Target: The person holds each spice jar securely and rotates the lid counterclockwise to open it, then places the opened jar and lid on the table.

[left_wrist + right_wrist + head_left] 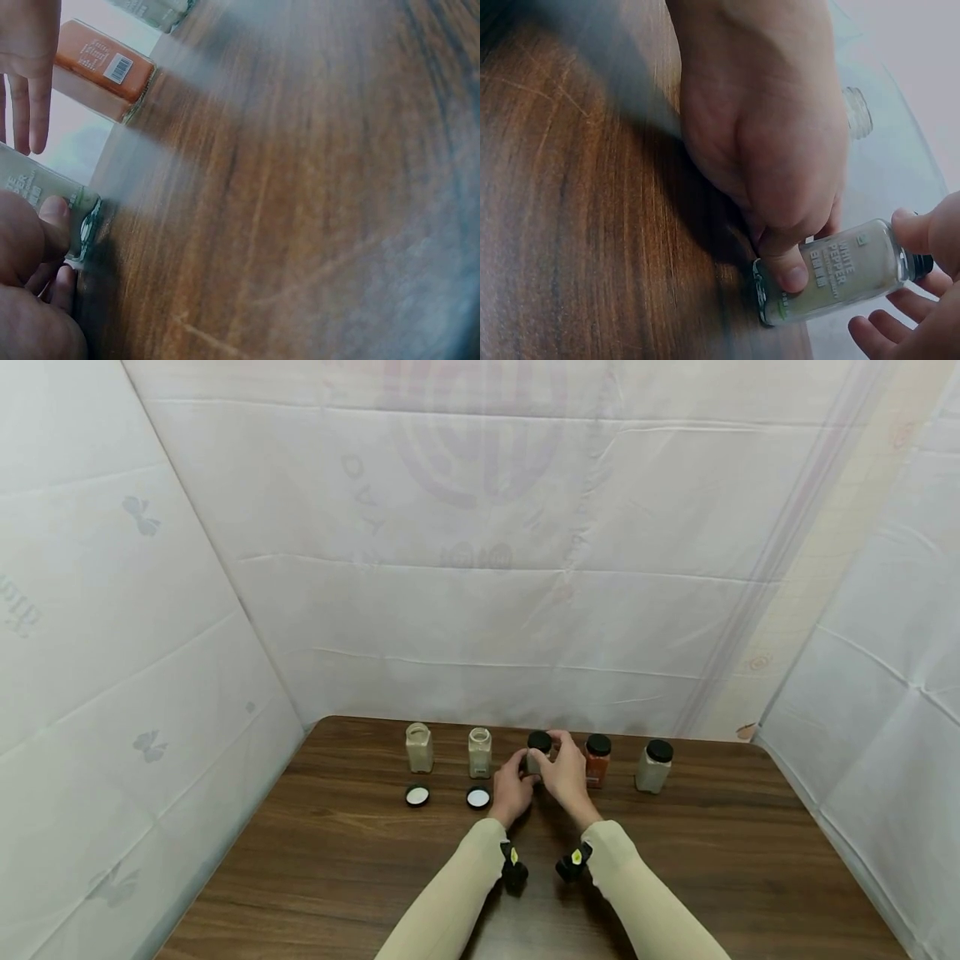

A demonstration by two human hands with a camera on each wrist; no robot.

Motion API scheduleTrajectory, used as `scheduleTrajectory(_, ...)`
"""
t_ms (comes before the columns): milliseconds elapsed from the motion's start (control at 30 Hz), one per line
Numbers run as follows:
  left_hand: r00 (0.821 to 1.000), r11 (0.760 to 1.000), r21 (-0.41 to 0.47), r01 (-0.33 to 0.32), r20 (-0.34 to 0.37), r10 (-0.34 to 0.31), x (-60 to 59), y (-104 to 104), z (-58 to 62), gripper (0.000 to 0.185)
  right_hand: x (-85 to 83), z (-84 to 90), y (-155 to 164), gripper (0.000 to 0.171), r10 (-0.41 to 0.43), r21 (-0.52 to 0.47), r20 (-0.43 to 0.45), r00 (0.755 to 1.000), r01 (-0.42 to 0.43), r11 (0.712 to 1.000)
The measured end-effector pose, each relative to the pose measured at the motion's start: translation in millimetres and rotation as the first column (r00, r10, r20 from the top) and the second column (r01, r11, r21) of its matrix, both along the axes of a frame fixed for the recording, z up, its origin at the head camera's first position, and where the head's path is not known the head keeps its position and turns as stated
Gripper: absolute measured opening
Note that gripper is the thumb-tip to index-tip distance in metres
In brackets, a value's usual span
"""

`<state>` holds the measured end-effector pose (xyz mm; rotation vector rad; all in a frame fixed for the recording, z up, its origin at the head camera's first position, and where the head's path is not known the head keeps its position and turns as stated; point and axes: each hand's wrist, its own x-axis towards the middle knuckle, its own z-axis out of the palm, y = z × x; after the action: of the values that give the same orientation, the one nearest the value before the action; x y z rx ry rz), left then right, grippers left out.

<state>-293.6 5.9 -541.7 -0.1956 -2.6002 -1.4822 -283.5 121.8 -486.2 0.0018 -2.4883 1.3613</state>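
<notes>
A clear white pepper jar (539, 742) with a black lid stands in the middle of a row on the wooden table (337, 860). My left hand (516, 783) grips its body low down, thumb pressed on the label (847, 270). My right hand (564, 768) is at the top of the jar, thumb and curled fingers (911, 229) around the black lid. In the left wrist view the jar (37, 195) sits against my left hand (34, 300), and the right hand's fingers (26, 82) hang above it.
Two open jars (419, 747) (480, 752) stand to the left, each with its loose lid (417, 795) (477, 797) lying in front. An orange spice jar (597, 762) and a pale jar (654, 766), both capped, stand to the right. White sheets wall in the table.
</notes>
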Motion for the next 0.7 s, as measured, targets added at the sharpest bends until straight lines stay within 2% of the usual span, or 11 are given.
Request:
scheduleTrajectory(267, 1.000, 1.000, 0.004, 0.005, -0.006, -0.005, 0.5, -0.8, 2.2, 0.051, -1.5, 0.0, -0.3, 0.051, 0.053, 0.036, 0.009, 0.999, -0.053, 0.998)
scheduleTrajectory(467, 0.999, 1.000, -0.010, 0.005, -0.035, -0.005, 0.0, -0.3, 1.2, 0.049, 2.1, 1.6, -1.0, 0.061, 0.030, -0.008, -0.023, 0.999, -0.030, 1.000)
scheduleTrajectory(700, 1.000, 1.000, -0.010, -0.005, -0.030, 0.004, -0.4, -0.1, -1.7, 0.049, 3.6, 1.1, -0.5, 0.055, -0.020, -0.021, -0.026, 0.999, 0.019, 1.000)
